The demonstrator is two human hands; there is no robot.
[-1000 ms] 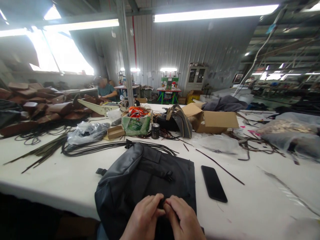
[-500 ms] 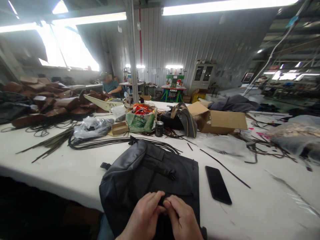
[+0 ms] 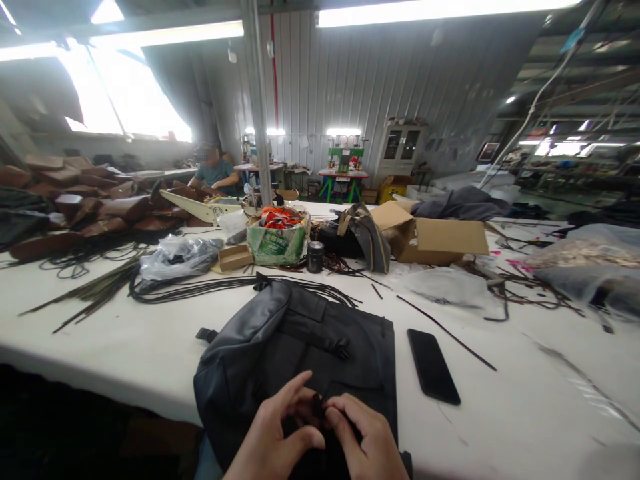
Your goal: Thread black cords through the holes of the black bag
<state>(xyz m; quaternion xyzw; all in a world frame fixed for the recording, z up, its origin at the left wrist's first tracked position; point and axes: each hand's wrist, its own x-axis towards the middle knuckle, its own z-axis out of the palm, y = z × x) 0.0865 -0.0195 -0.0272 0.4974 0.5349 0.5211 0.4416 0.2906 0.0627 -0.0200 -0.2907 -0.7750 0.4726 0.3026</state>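
A black backpack [image 3: 300, 347] lies on the white table in front of me, its flap side to the right and a strap with a buckle [image 3: 341, 348] across it. Over its near part, my left hand [image 3: 280, 427] has thumb and forefinger parted, while its other fingers curl against a small dark strap piece [image 3: 317, 405]. Closed in a pinch, my right hand [image 3: 363, 430] grips the same piece from the right. Its exact shape is mostly hidden by the fingers. To the right of the backpack lies a black phone [image 3: 433, 367].
Black cords [image 3: 200, 288], a green-white bag [image 3: 277, 241] with orange contents, a dark jar [image 3: 315, 257] and an open cardboard box [image 3: 440, 240] stand beyond the backpack. Brown leather pieces [image 3: 115, 200] are heaped at left. A person [image 3: 215, 172] sits farther back.
My left thumb and forefinger have come apart from their pinch and spread. My right hand keeps pinching at nearly the same place. The whole view has shifted slightly.
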